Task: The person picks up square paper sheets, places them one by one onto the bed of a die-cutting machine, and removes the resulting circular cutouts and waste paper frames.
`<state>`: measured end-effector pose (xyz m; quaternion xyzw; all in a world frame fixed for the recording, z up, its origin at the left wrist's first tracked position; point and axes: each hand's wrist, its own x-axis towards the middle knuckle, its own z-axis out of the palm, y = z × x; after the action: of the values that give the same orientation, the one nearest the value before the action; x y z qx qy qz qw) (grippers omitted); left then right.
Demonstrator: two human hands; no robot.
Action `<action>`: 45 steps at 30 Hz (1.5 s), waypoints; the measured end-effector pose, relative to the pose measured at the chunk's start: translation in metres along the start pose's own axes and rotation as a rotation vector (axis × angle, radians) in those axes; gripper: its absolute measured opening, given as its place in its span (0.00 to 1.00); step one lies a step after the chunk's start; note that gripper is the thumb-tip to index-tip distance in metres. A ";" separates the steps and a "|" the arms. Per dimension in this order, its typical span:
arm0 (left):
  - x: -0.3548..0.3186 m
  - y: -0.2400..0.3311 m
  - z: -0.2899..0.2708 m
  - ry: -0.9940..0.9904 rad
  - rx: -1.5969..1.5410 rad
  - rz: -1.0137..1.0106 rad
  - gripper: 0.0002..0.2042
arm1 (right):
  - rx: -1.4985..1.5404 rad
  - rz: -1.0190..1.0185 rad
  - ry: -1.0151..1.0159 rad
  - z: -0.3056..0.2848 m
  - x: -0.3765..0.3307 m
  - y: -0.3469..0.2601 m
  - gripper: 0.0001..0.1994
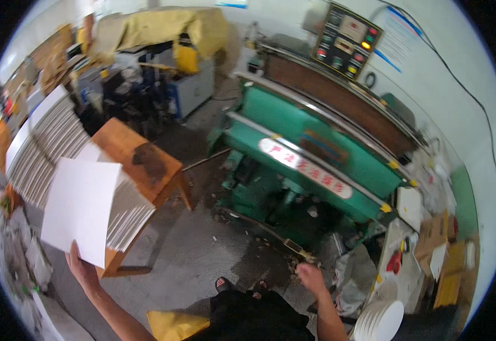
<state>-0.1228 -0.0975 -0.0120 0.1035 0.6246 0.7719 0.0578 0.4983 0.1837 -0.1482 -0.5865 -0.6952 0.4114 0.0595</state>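
Observation:
My left hand [83,271] grips the lower edge of a white cardboard sheet [80,210], its thumb against the front face. The sheet is tilted in front of a stack of white cardboard sheets [127,221] on a wooden table [140,162]. A taller, leaning stack of similar sheets [49,142] rises behind it. My right hand [311,278] hangs over the floor in front of the green press machine [316,153], touching nothing. Its fingers look curled in, slightly blurred, and no object shows in them.
A control panel [347,41] with lit buttons tops the press. To the right, a bench [393,278] carries red-handled scissors [394,261] and a stack of white discs [380,324], with cardboard boxes [432,238] beside it. Plastic bags [18,244] line the left; scraps litter the floor.

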 end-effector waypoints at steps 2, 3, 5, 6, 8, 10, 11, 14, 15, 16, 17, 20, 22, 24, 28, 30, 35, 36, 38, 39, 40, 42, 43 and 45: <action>-0.017 0.006 0.042 -0.153 -0.269 -0.109 0.20 | -0.027 -0.092 0.202 -0.051 -0.004 -0.076 0.13; -0.038 0.014 0.080 -0.129 -0.317 -0.178 0.23 | 0.097 -0.155 0.292 -0.073 -0.007 -0.095 0.13; -0.058 -0.003 0.109 -0.146 -0.231 -0.266 0.30 | 0.384 -0.280 0.410 -0.113 0.002 -0.112 0.15; -0.061 -0.025 0.112 -0.203 -0.246 -0.361 0.33 | 0.544 -0.338 0.437 -0.133 0.011 -0.119 0.16; -0.102 -0.025 0.152 -0.225 -0.045 -0.483 0.35 | 0.945 -0.295 0.490 -0.170 0.037 -0.139 0.19; -0.141 -0.045 0.179 -0.374 -0.071 -0.499 0.37 | 1.136 -0.287 0.458 -0.194 0.090 -0.118 0.22; -0.165 -0.044 0.194 -0.429 -0.013 -0.594 0.35 | 1.147 -0.219 0.454 -0.203 0.117 -0.103 0.24; -0.221 -0.064 0.213 -0.604 -0.035 -0.732 0.28 | 1.089 0.123 0.389 -0.213 0.208 -0.034 0.27; -0.236 -0.065 0.220 -0.629 -0.033 -0.782 0.28 | 1.039 0.238 0.469 -0.205 0.237 -0.014 0.26; -0.249 -0.065 0.226 -0.647 -0.029 -0.829 0.28 | 0.987 0.351 0.538 -0.192 0.262 -0.001 0.26; -0.261 -0.067 0.229 -0.656 -0.055 -0.875 0.27 | 1.051 0.376 0.514 -0.181 0.282 0.003 0.23; -0.294 -0.073 0.237 -0.639 -0.078 -0.863 0.24 | 1.110 0.456 0.417 -0.158 0.324 0.011 0.12; -0.310 -0.077 0.252 -0.606 -0.043 -0.890 0.24 | 1.186 0.502 0.312 -0.161 0.340 0.018 0.09; -0.318 -0.086 0.265 -0.582 -0.002 -0.931 0.23 | 1.249 0.494 0.131 -0.166 0.352 0.022 0.15; -0.328 -0.077 0.319 -0.669 0.148 -1.066 0.22 | 1.425 0.438 -0.046 -0.178 0.363 0.038 0.18; -0.333 -0.101 0.344 -0.730 -0.114 -1.145 0.23 | 1.458 0.343 -0.084 -0.187 0.357 0.036 0.18; -0.349 -0.170 0.444 -0.919 -0.164 -1.089 0.19 | 1.439 -0.108 0.086 -0.235 0.286 0.044 0.19; -0.350 -0.182 0.467 -0.903 -0.218 -1.140 0.18 | 1.476 -0.073 0.127 -0.250 0.261 0.041 0.20; -0.358 -0.219 0.525 -0.878 -0.222 -1.136 0.18 | 1.536 -0.084 0.302 -0.278 0.219 0.071 0.20; -0.361 -0.235 0.549 -0.841 -0.219 -1.126 0.18 | 1.526 -0.121 0.340 -0.288 0.197 0.084 0.21; -0.362 -0.247 0.572 -0.790 -0.195 -1.134 0.17 | 1.508 -0.035 0.404 -0.297 0.175 0.093 0.21; -0.358 -0.270 0.607 -0.735 -0.177 -1.179 0.18 | 1.442 0.006 0.552 -0.297 0.141 0.128 0.22; -0.358 -0.270 0.616 -0.763 -0.161 -1.147 0.18 | 1.412 -0.003 0.574 -0.298 0.118 0.136 0.23; -0.349 -0.268 0.628 -0.832 -0.133 -1.085 0.18 | 1.388 0.042 0.638 -0.290 0.074 0.154 0.25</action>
<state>0.3510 0.4818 -0.1796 0.0602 0.4651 0.5665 0.6775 0.7577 0.3896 -0.0868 -0.5181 -0.2153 0.5654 0.6046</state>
